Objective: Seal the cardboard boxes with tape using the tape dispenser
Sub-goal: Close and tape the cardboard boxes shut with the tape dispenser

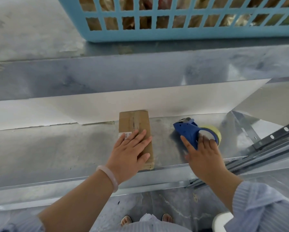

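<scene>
Closest to me, two sandalled feet (126,220) on the grey floor and a striped sleeve (264,206) on the right arm. Moving up: a pale bracelet (109,175) on the left wrist, and my left hand (130,153) lies flat on the cardboard box (137,121), fingers straight and slightly spread, covering its near half and part of a white label (123,135). The box sits lengthwise on the metal counter (56,148), its near end at the front lip. To its right, well apart, my right hand (204,154) grips the blue tape dispenser (188,129), thumb laid along its side, fingers blurred but curled over the handle by the yellowish tape roll (215,131). A slotted metal rail (274,138) slants past on the right. Behind the box, a white panel (157,101) touches its far end. Farthest back, a blue lattice basket (173,32) holding brownish packets.
</scene>
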`<state>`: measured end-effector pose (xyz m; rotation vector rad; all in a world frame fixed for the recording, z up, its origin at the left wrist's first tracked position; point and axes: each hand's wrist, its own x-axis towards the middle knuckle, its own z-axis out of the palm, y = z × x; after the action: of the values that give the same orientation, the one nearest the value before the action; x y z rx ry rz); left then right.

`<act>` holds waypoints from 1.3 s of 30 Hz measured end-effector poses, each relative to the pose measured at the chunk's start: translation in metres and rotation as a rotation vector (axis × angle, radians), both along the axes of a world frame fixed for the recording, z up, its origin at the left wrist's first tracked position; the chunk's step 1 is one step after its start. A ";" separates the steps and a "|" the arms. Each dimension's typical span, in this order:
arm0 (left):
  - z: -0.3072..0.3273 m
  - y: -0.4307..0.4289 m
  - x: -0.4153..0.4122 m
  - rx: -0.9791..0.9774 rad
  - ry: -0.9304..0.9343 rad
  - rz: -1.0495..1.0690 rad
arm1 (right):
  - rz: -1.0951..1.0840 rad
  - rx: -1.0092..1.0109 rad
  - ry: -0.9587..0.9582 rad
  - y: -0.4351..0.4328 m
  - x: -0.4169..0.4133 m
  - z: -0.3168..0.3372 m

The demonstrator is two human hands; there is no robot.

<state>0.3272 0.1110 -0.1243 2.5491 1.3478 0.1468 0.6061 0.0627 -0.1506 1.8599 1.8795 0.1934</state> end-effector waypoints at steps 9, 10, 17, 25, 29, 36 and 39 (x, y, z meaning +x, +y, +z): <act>0.007 0.001 -0.010 -0.076 -0.499 0.121 | -0.206 0.037 0.329 -0.014 -0.039 0.005; 0.008 -0.001 -0.012 -0.030 -0.536 0.153 | -0.247 0.117 0.482 -0.020 -0.045 0.008; 0.002 -0.035 -0.026 -0.344 -0.883 0.620 | -0.635 0.283 1.674 -0.039 -0.122 0.029; -0.017 -0.041 -0.014 -0.563 -1.111 0.564 | -0.687 0.178 1.979 -0.027 -0.174 0.014; -0.023 -0.037 -0.016 -0.441 -1.048 0.564 | -0.670 0.392 1.819 -0.017 -0.184 0.006; -0.036 -0.038 -0.023 -0.302 -0.989 0.482 | -0.615 0.440 1.772 -0.023 -0.180 -0.009; -0.041 -0.036 -0.026 -0.261 -0.990 0.463 | -0.650 0.415 1.802 -0.023 -0.181 -0.011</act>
<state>0.3016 0.0751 -0.1650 1.5033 1.3294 1.0622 0.4251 0.0395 -0.1616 3.1793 1.7614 -2.0363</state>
